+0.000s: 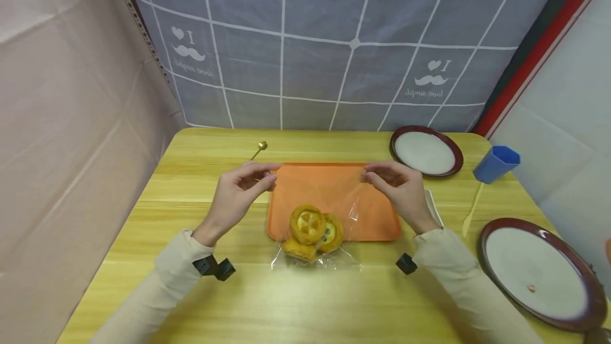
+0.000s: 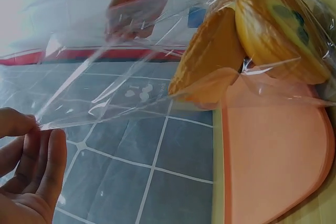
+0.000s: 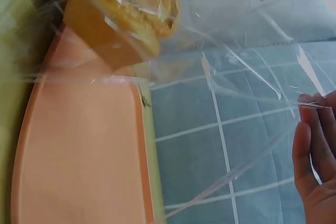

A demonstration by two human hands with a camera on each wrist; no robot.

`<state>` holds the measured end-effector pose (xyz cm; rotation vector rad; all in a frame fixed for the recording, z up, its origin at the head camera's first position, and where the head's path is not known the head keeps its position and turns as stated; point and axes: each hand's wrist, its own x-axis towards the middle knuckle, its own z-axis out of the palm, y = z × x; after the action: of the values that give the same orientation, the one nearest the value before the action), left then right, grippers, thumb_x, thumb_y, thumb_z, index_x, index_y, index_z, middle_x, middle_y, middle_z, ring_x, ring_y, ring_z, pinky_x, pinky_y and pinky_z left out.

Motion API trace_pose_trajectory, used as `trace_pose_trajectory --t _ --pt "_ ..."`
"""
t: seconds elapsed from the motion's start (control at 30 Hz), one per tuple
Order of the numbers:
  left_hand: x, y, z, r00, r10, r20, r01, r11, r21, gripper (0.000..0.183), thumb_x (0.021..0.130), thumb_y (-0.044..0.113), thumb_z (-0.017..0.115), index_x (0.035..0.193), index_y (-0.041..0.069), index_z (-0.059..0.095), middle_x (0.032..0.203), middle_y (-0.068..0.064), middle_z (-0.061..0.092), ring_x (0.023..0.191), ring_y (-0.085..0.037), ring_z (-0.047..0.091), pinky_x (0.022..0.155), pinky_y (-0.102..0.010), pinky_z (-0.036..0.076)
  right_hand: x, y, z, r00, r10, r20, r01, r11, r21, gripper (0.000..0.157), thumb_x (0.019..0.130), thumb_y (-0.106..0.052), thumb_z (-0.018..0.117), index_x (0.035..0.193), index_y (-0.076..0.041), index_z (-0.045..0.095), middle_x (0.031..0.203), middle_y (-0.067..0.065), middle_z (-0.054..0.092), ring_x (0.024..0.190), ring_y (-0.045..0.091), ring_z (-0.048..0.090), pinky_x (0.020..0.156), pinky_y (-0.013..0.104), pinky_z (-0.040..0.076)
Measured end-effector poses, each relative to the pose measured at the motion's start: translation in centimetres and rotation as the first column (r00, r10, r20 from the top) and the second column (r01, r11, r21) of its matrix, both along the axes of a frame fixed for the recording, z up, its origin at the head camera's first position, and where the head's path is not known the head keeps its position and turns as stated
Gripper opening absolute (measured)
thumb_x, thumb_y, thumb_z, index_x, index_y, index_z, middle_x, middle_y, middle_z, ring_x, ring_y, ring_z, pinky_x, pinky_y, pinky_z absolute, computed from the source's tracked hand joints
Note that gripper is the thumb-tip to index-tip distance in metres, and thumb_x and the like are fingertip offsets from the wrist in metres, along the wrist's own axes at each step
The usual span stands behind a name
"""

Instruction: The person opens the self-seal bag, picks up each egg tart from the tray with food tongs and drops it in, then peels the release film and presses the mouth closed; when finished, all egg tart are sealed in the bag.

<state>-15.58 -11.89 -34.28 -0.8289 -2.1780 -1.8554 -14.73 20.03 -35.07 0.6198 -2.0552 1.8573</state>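
Note:
A clear plastic bag (image 1: 352, 214) is stretched between the two hands, holding three round golden tarts (image 1: 307, 224) bunched at its bottom. My left hand (image 1: 238, 191) pinches one upper corner between thumb and fingers; the left wrist view shows the film (image 2: 89, 85) running taut from those fingertips. At the opposite side of the bag's mouth, my right hand (image 1: 402, 191) pinches the film, its fingertips also visible on the edge in the right wrist view. Behind the bag lies an orange tray (image 1: 382, 227), partly seen through the film. The tarts appear over its near edge.
A small gold spoon (image 1: 262, 146) lies behind the left hand. At right are a dark-rimmed white plate (image 1: 425, 152), a blue cup (image 1: 496, 165), a pale thin utensil (image 1: 471, 211) and a larger dark-rimmed plate (image 1: 530, 264) with a crumb. A white object (image 1: 433, 209) is partly behind the right wrist.

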Motion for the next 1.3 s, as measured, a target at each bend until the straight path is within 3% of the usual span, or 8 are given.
trace_pose_trajectory --t 0.23,0.4,0.67,0.9,1.03,1.17,1.3 --pt "-1.1 -0.5 -0.2 0.994 0.012 0.110 -0.015 0.999 0.031 0.017 0.083 0.018 0.062 0.098 0.010 0.066 0.085 -0.004 0.067 0.075 -0.021 0.063 0.071 -0.034 0.055 0.3 0.9 0.2 0.996 -0.007 -0.084 0.005 1.000 -0.021 0.016 0.079 0.012 0.056 0.095 0.016 0.059 0.085 0.020 0.067 0.075 0.022 0.066 0.070 0.029 0.056" --pt "-1.3 -0.3 -0.3 0.991 -0.013 0.133 0.005 0.998 0.066 0.020 0.083 0.015 0.062 0.098 0.003 0.065 0.083 -0.004 0.067 0.075 -0.028 0.062 0.071 -0.036 0.056 0.7 0.7 0.4 0.994 -0.012 -0.106 0.007 0.999 -0.044 0.015 0.079 0.015 0.054 0.094 0.017 0.058 0.083 0.017 0.068 0.074 0.021 0.066 0.070 0.029 0.056" --pt "-1.4 -0.5 -0.4 0.995 -0.037 0.096 0.030 0.997 0.073 0.020 0.084 0.014 0.060 0.100 0.004 0.065 0.090 -0.009 0.067 0.078 -0.029 0.063 0.073 -0.036 0.055 0.3 1.1 0.3 0.983 0.026 -0.183 -0.045 0.994 -0.100 0.019 0.078 0.021 0.051 0.096 0.019 0.056 0.085 0.020 0.067 0.074 0.023 0.066 0.066 0.030 0.056" --pt "-0.6 -0.4 0.9 0.995 -0.102 0.021 0.100 0.992 0.078 0.020 0.084 0.000 0.056 0.103 -0.005 0.063 0.093 -0.016 0.066 0.078 -0.025 0.063 0.070 -0.037 0.055 -0.1 1.7 -0.3 0.968 0.096 -0.230 -0.117 0.990 -0.079 0.019 0.077 0.023 0.049 0.093 0.017 0.058 0.089 0.018 0.067 0.076 0.021 0.065 0.066 0.028 0.055" --pt "-0.6 -0.3 1.2 0.991 -0.129 -0.033 0.131 0.990 0.055 0.019 0.083 -0.007 0.055 0.099 -0.009 0.064 0.089 -0.017 0.062 0.079 -0.024 0.061 0.070 -0.033 0.055 0.0 1.9 -0.3 0.967 0.124 -0.220 -0.147 0.985 -0.091 0.017 0.078 0.023 0.048 0.091 0.018 0.058 0.092 0.019 0.065 0.078 0.022 0.064 0.069 0.029 0.055" --pt "-0.6 -0.3 1.2 0.991 -0.128 -0.039 0.129 0.991 0.031 0.016 0.082 -0.009 0.055 0.095 -0.009 0.065 0.090 -0.010 0.064 0.081 -0.018 0.062 0.072 -0.027 0.054 0.2 2.0 -0.3 0.975 0.111 -0.190 -0.133 0.986 -0.105 0.017 0.077 0.023 0.049 0.090 0.018 0.059 0.091 0.016 0.066 0.078 0.023 0.065 0.069 0.028 0.055" --pt "-0.6 -0.3 1.1 0.986 -0.155 -0.056 0.157 0.987 0.029 0.017 0.083 -0.010 0.052 0.094 -0.009 0.064 0.091 -0.010 0.064 0.082 -0.018 0.062 0.073 -0.029 0.055 0.3 2.1 -0.3 0.969 0.135 -0.206 -0.161 0.980 -0.117 0.017 0.080 0.021 0.046 0.090 0.019 0.059 0.090 0.017 0.066 0.077 0.024 0.065 0.071 0.030 0.055"
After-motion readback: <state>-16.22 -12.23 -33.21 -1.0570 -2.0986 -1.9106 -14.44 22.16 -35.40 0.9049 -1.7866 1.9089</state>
